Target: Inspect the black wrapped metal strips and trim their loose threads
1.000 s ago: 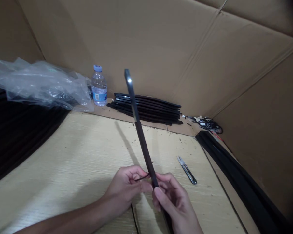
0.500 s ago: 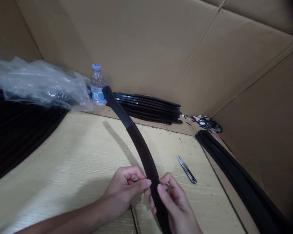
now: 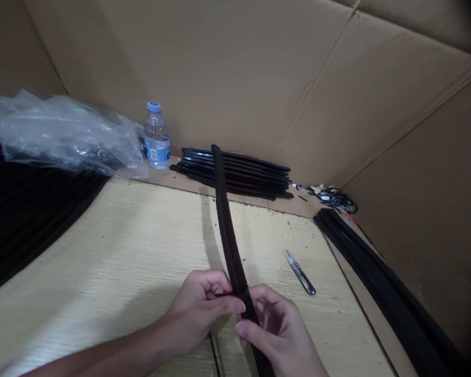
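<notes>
A long dark brown strip [image 3: 225, 225] rises from between my hands and points away toward the back wall. My left hand [image 3: 202, 309] pinches it from the left near its lower part. My right hand [image 3: 278, 330] grips it from the right, thumb across it. The strip's lower end runs out of the bottom of the picture behind my right hand. Both hands hover just above the pale wooden table [image 3: 113, 262].
Small thread snips [image 3: 299, 272] lie right of my hands. A stack of black strips [image 3: 243, 175] and a water bottle [image 3: 156, 137] stand at the back. Clear plastic bags [image 3: 58, 133] lie at left over black strips. More black strips [image 3: 380, 283] run along the right. Cardboard walls surround the table.
The strip has been twisted and swung in my hands: first edge-on and upright, then leaning left, now straighter with its far end lower. My hands stayed in place.
</notes>
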The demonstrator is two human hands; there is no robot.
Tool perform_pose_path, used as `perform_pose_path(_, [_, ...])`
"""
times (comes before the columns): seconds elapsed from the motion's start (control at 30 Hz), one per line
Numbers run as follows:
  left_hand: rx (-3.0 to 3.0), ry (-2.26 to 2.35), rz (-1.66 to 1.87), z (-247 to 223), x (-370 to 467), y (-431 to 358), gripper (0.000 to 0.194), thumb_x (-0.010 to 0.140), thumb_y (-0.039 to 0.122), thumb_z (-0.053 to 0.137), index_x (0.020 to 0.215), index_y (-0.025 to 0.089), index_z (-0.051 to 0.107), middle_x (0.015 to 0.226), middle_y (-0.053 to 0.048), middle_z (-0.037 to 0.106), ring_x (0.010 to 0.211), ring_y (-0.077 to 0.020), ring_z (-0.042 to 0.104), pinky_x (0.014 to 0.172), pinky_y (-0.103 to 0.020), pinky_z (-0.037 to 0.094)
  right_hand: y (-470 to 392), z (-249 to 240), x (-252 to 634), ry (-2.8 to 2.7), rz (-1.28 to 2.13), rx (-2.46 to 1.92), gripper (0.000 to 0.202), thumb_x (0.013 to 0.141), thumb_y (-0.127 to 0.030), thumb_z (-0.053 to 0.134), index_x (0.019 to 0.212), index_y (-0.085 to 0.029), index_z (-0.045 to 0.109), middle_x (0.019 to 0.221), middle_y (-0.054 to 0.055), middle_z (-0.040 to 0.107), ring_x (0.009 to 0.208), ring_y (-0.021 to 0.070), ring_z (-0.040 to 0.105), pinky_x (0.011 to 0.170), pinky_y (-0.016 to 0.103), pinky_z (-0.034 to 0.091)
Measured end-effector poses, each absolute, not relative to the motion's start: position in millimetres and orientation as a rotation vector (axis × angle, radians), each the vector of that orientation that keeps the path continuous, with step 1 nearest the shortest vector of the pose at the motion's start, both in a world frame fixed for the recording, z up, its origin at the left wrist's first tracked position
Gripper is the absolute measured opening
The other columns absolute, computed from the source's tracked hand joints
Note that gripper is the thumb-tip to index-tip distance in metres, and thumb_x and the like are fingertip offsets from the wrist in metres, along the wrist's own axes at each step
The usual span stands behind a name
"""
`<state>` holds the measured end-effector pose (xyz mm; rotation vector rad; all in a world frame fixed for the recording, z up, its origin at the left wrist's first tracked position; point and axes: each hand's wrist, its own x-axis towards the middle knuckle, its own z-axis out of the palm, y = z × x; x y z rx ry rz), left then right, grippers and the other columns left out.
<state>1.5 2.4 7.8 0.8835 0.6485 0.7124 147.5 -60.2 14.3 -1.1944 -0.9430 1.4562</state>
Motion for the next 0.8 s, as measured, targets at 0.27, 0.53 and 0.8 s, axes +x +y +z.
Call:
perform_pose_path(0.27, [0.922, 0.619, 0.701, 7.8, 0.9, 1.3, 0.022, 0.072, 0.026, 0.071, 0.062, 0.013, 0.057, 0.059, -0.002, 0.063, 0.053, -0.0116, 0.056, 0.052, -0.022, 0.040, -66.7, 21.6, 144.0, -0.892, 1.441, -1.247, 0.036, 0.078, -0.037, 0.069, 0.077, -0.022, 0.037, 0.058, -0.006, 0.057, 0.040, 0.0046, 0.045, 0.038, 0.014, 0.034])
perform_pose_path(0.53, [0.891, 0.619, 0.731, 12.3, 4.2, 3.9, 0.021, 0.064, 0.027, 0.077, 0.068, 0.012, 0.063, 0.063, -0.003, 0.066, 0.060, -0.0163, 0.061, 0.062, -0.027, 0.048, -64.6, 24.8, 145.4, -0.940, 1.377, -1.190, 0.020, 0.081, -0.034, 0.066, 0.088, -0.020, 0.054, 0.072, -0.001, 0.058, 0.067, 0.0109, 0.054, 0.063, 0.022, 0.042])
perform_pose_path(0.8, [0.977, 0.622, 0.656, 6.5, 1.9, 3.3, 0.019, 0.072, 0.028, 0.071, 0.074, 0.009, 0.067, 0.062, -0.004, 0.064, 0.053, -0.0131, 0.056, 0.050, -0.022, 0.039, -58.2, 22.2, 143.7, -0.925, 1.429, -1.249, 0.026, 0.066, -0.028, 0.079, 0.080, -0.016, 0.061, 0.065, 0.000, 0.062, 0.055, 0.0112, 0.057, 0.054, 0.023, 0.049])
